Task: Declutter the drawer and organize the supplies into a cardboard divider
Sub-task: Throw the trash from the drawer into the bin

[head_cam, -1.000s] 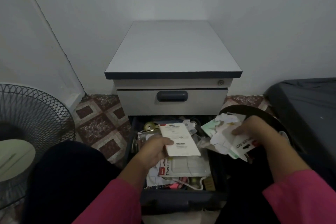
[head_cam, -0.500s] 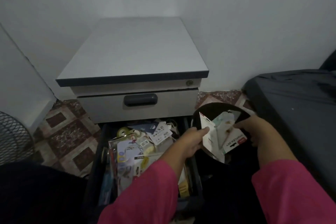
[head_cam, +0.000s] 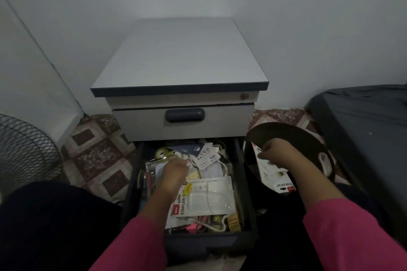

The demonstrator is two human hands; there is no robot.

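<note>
Left to right: the left hand (head_cam: pixel 176 171), which half a second ago was at the bin passing over a white card, is back in the open drawer (head_cam: pixel 240 185), fingers curled down among the loose packets, though the dim light hides whether they grip any. Beside the drawer, the right hand (head_cam: pixel 272 154) is closed on discarded packaging (head_cam: pixel 269 174) inside the black bin (head_cam: pixel 286 130); so the clearing-out proceeds, and no cardboard divider is in view.

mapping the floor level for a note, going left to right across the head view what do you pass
fan grille → patterned floor tiles → left hand in the open drawer → right hand over the dark bin → dark bed
</note>
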